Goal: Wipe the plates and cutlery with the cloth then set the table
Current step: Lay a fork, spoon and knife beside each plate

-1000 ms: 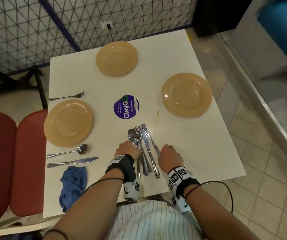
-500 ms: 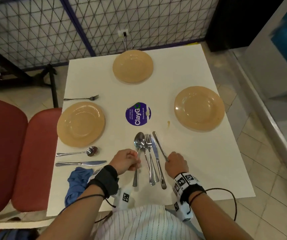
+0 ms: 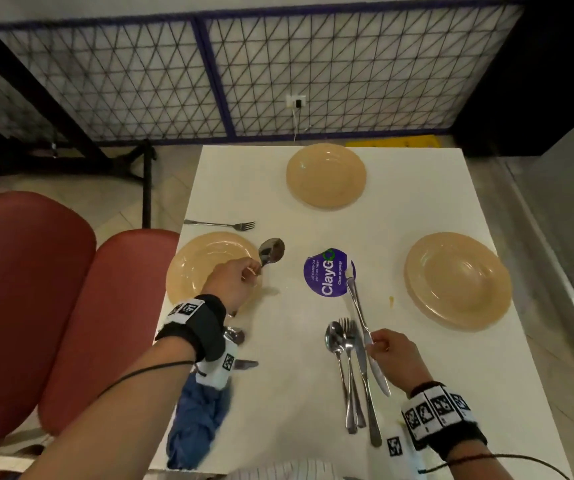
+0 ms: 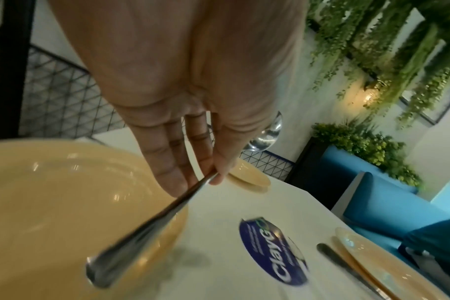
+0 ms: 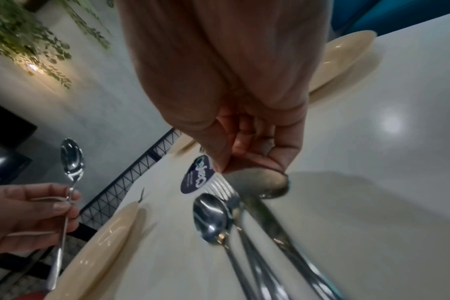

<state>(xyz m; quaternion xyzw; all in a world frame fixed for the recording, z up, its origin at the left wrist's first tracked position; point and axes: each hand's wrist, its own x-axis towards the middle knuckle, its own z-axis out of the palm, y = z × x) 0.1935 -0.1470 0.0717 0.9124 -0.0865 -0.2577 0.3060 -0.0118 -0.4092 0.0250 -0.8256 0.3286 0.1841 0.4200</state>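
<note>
Your left hand [image 3: 233,282] pinches a spoon [image 3: 271,250] by its handle, bowl up, above the near plate [image 3: 192,268]. Your right hand [image 3: 387,351] pinches a knife [image 3: 358,303] mid-handle, tip over the purple sticker [image 3: 327,273]. Just left of that grip, 1 spoon, 1 fork and 1 knife lie together on the table [image 3: 417,209]. Hold both pieces firmly. I think each belongs flat beside a plate with no cutlery yet.

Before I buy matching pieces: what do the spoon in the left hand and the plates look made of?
Spoon: polished metal, probably stainless steel; its bowl mirrors the lights. Plates: tan, glossy, with soft highlights; glazed ceramic or melamine, hard to tell which. Left hand pinches the handle.
</note>
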